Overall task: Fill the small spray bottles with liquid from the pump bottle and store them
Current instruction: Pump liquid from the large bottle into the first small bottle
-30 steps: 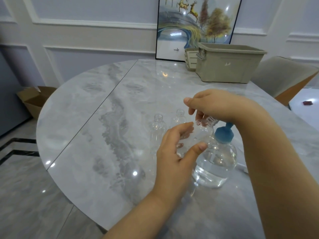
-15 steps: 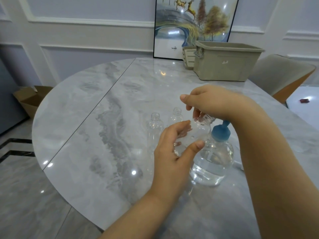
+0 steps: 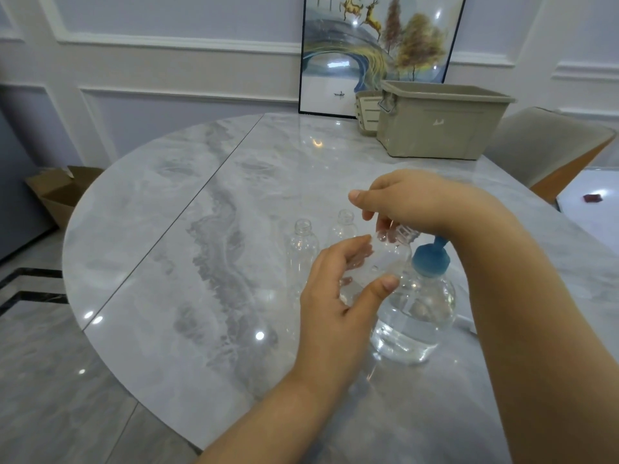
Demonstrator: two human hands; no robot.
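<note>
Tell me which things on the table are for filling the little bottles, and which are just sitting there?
For the job: pump bottle; two open little bottles; the little bottle in the left hand, with the right hand at its cap; big bin, maybe for storing.

Just there: picture; small basket; cardboard box; chair.

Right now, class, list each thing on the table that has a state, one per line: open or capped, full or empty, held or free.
Held small bottle: cap on, left hand grips it, right hand pinches cap.
Two small bottles: uncapped, empty, upright, free.
Pump bottle: upright, partly full.
Beige bin: lidless.
</note>
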